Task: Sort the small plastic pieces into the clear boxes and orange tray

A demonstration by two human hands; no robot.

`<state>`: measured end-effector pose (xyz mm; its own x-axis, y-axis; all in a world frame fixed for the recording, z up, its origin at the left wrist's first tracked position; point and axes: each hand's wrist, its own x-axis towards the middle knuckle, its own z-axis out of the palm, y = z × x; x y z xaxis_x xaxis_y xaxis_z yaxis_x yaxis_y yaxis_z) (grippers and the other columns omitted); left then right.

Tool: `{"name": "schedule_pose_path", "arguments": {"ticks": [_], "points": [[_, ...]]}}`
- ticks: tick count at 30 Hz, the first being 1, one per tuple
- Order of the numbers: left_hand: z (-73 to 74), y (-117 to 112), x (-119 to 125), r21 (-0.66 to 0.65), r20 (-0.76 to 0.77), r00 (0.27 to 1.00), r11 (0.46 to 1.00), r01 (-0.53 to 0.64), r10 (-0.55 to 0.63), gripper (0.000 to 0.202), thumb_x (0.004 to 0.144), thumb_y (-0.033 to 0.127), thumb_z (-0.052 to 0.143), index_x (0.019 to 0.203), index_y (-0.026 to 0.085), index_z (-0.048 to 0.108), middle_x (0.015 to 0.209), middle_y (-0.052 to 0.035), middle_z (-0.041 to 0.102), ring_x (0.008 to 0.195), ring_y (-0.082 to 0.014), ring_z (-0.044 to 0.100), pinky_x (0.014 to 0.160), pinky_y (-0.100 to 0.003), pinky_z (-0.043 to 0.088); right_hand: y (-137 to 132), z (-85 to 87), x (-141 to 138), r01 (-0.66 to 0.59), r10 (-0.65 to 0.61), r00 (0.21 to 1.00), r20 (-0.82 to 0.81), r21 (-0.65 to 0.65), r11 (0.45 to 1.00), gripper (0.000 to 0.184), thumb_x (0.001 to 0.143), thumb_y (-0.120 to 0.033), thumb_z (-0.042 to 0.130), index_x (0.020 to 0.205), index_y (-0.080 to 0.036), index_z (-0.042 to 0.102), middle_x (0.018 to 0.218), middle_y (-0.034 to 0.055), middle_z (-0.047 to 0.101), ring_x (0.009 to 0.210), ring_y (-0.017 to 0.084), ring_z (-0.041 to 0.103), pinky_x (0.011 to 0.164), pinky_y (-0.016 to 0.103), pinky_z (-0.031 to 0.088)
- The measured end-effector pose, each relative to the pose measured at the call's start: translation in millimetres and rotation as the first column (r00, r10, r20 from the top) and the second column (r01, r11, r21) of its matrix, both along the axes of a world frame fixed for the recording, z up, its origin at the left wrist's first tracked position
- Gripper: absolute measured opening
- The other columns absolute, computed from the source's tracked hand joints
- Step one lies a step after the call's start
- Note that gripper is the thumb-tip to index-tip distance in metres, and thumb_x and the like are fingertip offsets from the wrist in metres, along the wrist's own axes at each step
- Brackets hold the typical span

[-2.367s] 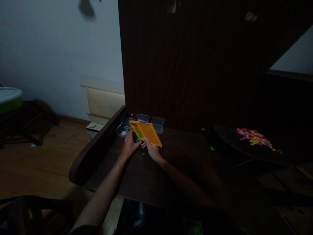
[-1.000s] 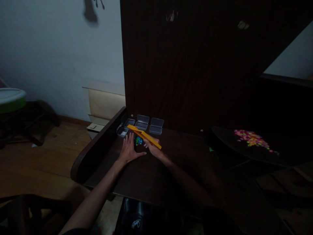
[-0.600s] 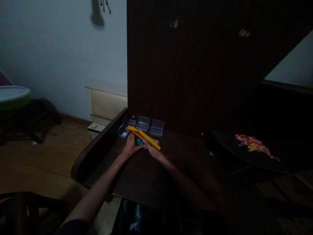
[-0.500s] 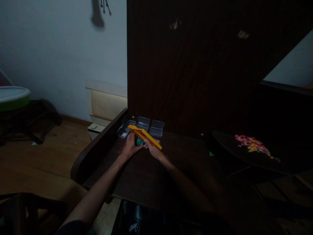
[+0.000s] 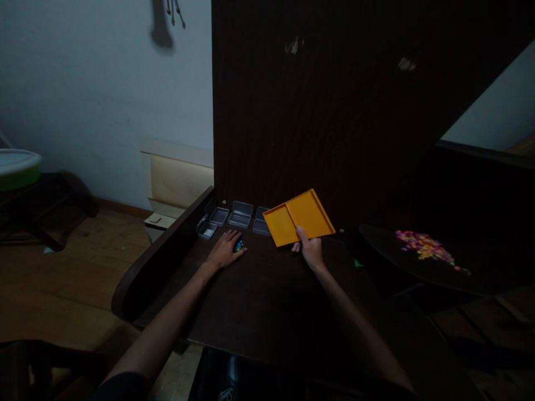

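My right hand [image 5: 310,250] grips the near edge of an orange two-compartment tray [image 5: 299,217] and holds it tilted above the dark table [image 5: 259,301], its inside facing me. My left hand [image 5: 224,250] rests on the table with its fingers curled around a small heap of green and blue beads [image 5: 238,245]. Several small clear plastic boxes [image 5: 239,214] stand in a row just beyond the left hand, against the dark wooden back panel.
A dark round tray [image 5: 418,267] with a pile of pink and yellow beads [image 5: 422,245] sits at the right. A raised curved table edge [image 5: 163,250] borders the left side. A wooden floor, light boards against the wall and a green-rimmed tub [image 5: 16,170] lie to the left.
My right hand has lifted the orange tray away from the bead heap and carried it to the right, turning its open face toward me. My left hand stays at the beads.
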<state>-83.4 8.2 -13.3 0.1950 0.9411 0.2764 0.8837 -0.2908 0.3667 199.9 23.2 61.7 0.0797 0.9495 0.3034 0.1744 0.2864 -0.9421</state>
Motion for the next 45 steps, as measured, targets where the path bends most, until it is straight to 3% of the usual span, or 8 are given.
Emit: {"name": "schedule_pose_path", "arguments": {"ticks": [7, 14, 21, 23, 28, 30, 37, 45], "points": [[-2.7, 8.2, -0.7, 0.093, -0.004, 0.995, 0.991, 0.1, -0.101, 0.042, 0.09, 0.046, 0.049, 0.116, 0.017, 0.065, 0.129, -0.0116, 0.061, 0.125, -0.0283, 0.053, 0.11, -0.047, 0.039, 15.6, -14.5, 67.1, -0.009, 0.018, 0.999, 0.045, -0.185, 0.983, 0.048, 0.069, -0.064, 0.064, 0.058, -0.017, 0.056, 0.038, 0.0023, 0.054, 0.031, 0.013, 0.049, 0.03, 0.022, 0.035], [-1.3, 5.8, -1.1, 0.167, 0.036, 0.995, 0.982, 0.087, -0.095, 0.034, 0.087, 0.042, 0.054, 0.109, 0.02, 0.068, 0.121, -0.0107, 0.065, 0.115, -0.0261, 0.06, 0.106, -0.046, 0.044, 33.9, -33.6, 91.1, -0.072, 0.075, 0.997, -0.002, -0.299, 0.952, 0.043, 0.062, -0.058, 0.069, 0.062, -0.017, 0.056, 0.041, 0.0004, 0.055, 0.029, 0.012, 0.046, 0.028, 0.022, 0.033], [9.7, -19.5, 5.6, 0.355, 0.24, 0.964, 0.914, -0.195, 0.113, 0.045, 0.082, 0.043, 0.061, 0.119, 0.018, 0.058, 0.122, -0.0119, 0.062, 0.119, -0.0288, 0.054, 0.106, -0.047, 0.043, 43.5, -44.9, 90.7, -0.123, 0.111, 0.992, -0.054, -0.343, 0.931, 0.042, 0.059, -0.054, 0.07, 0.069, -0.015, 0.059, 0.046, 0.0, 0.058, 0.032, 0.01, 0.045, 0.03, 0.021, 0.033], [13.4, -30.4, 13.4, 0.342, 0.232, 0.966, 0.921, -0.189, 0.112, 0.038, 0.085, 0.039, 0.058, 0.117, 0.019, 0.058, 0.121, -0.0107, 0.061, 0.12, -0.0279, 0.053, 0.106, -0.046, 0.043, 44.5, -46.3, 89.8, -0.143, 0.13, 0.99, -0.06, -0.355, 0.924, 0.042, 0.058, -0.054, 0.071, 0.067, -0.015, 0.057, 0.046, -0.0002, 0.057, 0.033, 0.01, 0.045, 0.031, 0.021, 0.033], [15.3, -46.9, 53.2, 0.243, 0.084, 0.983, 0.96, 0.137, -0.161, 0.026, 0.089, 0.026, 0.05, 0.112, 0.022, 0.061, 0.121, -0.0092, 0.061, 0.116, -0.0243, 0.055, 0.104, -0.044, 0.045, 47.6, -47.0, 89.9, -0.217, 0.212, 0.976, -0.054, -0.381, 0.899, 0.044, 0.057, -0.055, 0.071, 0.067, -0.016, 0.056, 0.045, -0.0023, 0.054, 0.034, 0.008, 0.043, 0.033, 0.021, 0.032], [13.9, -46.1, 74.3, 0.227, 0.069, 0.976, 0.956, 0.188, -0.208, 0.026, 0.088, 0.024, 0.05, 0.111, 0.021, 0.062, 0.126, -0.0111, 0.058, 0.12, -0.0256, 0.052, 0.104, -0.044, 0.045, 50.0, -46.2, 91.1, -0.238, 0.244, 0.969, -0.036, -0.39, 0.889, 0.045, 0.057, -0.056, 0.071, 0.066, -0.015, 0.056, 0.045, -0.0024, 0.054, 0.034, 0.008, 0.043, 0.033, 0.021, 0.031], [10.1, -24.7, 130.1, 0.148, 0.038, 0.979, 0.97, 0.193, -0.2, 0.038, 0.087, 0.02, 0.054, 0.124, 0.017, 0.053, 0.137, -0.0133, 0.05, 0.127, -0.0283, 0.046, 0.106, -0.046, 0.042, 65.6, -41.5, 96.9, -0.251, 0.313, 0.946, 0.081, -0.424, 0.87, 0.044, 0.057, -0.056, 0.074, 0.058, -0.015, 0.058, 0.041, -0.0018, 0.053, 0.032, 0.008, 0.042, 0.033, 0.02, 0.028], [4.5, -6.5, 141.7, 0.172, 0.032, 0.984, 0.971, 0.168, -0.176, 0.017, 0.093, 0.021, 0.048, 0.106, 0.019, 0.059, 0.115, -0.0104, 0.059, 0.105, -0.0237, 0.055, 0.093, -0.041, 0.049, 80.4, -40.9, 90.3, -0.214, 0.291, 0.944, 0.156, -0.381, 0.899, 0.044, 0.056, -0.055, 0.076, 0.053, -0.014, 0.06, 0.04, -0.0034, 0.053, 0.034, 0.007, 0.038, 0.035, 0.019, 0.027]]}}
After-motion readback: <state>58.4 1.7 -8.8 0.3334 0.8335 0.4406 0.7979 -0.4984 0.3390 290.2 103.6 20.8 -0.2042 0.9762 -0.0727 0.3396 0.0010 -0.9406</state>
